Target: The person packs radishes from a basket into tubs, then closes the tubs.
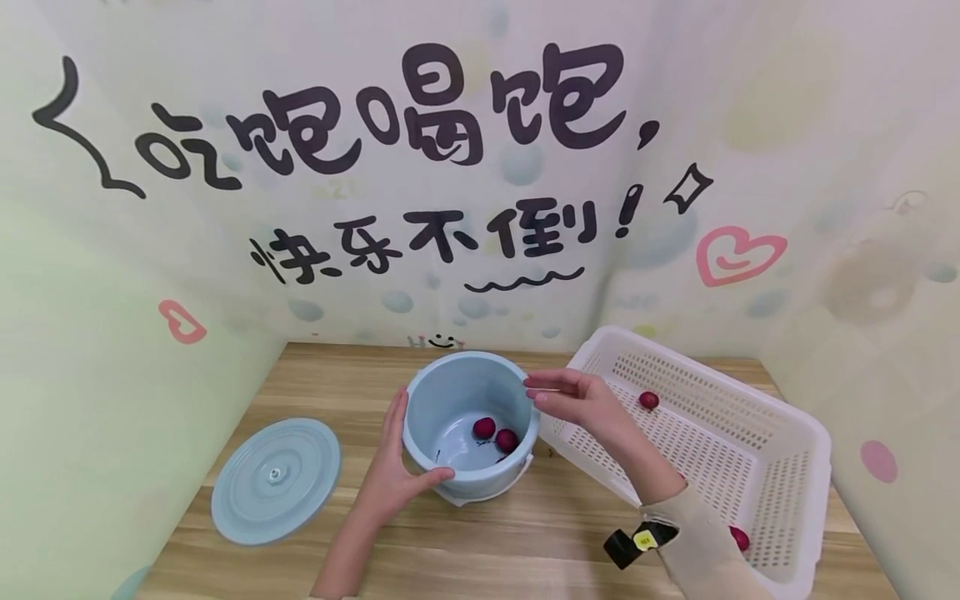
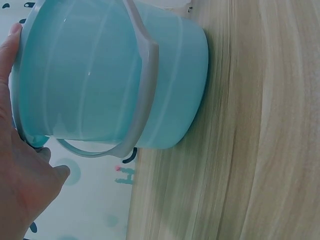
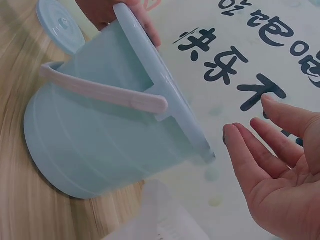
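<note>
A light blue bucket (image 1: 435, 408) with a pale handle (image 2: 145, 95) stands upright on the wooden table. Inside it lie several small dark red fruits (image 1: 483, 428). My left hand (image 1: 393, 475) holds the bucket at its left side, its thumb on the front of the rim and the fingers along the outer wall. Over the bucket's right rim hovers my right hand (image 1: 577, 398), fingers loosely bent and nothing in them. In the right wrist view, a gap shows between that right hand (image 3: 280, 175) and the rim (image 3: 180, 110).
To the right, a white perforated basket (image 1: 813, 467) holds a few more dark red fruits (image 1: 649, 401); my right forearm crosses over it. A light blue round lid (image 1: 276, 475) lies on the table to the left. A printed wall backdrop (image 1: 450, 308) stands behind.
</note>
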Demonstrator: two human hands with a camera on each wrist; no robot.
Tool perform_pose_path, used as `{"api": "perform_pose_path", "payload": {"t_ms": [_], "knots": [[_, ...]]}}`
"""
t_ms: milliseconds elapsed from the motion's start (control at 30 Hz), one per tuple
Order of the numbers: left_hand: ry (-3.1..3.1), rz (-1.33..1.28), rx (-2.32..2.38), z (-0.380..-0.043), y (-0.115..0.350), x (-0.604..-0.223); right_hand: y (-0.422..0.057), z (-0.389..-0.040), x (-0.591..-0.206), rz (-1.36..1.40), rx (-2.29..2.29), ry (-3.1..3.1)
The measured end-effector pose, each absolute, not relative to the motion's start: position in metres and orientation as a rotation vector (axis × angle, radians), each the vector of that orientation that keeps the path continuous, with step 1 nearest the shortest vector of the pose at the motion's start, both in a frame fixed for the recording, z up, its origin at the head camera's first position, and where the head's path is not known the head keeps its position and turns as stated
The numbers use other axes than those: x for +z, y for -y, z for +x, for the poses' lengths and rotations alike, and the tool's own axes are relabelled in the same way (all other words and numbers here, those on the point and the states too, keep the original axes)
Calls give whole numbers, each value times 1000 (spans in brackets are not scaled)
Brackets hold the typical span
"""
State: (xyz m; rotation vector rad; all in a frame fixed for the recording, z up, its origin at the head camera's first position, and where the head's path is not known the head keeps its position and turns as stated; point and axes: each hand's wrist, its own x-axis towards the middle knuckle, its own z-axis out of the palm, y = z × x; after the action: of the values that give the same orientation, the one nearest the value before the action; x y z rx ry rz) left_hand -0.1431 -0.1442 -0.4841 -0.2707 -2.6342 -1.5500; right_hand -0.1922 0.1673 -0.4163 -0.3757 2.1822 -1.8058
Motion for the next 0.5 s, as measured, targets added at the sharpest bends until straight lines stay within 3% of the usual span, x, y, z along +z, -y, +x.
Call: {"api": "perform_pose_path", "payload": {"t_ms": [500], "knots": [[2621,-272,-1552,-144,144,-486,-191,-199,-403,-342,-1756,-2278]]}}
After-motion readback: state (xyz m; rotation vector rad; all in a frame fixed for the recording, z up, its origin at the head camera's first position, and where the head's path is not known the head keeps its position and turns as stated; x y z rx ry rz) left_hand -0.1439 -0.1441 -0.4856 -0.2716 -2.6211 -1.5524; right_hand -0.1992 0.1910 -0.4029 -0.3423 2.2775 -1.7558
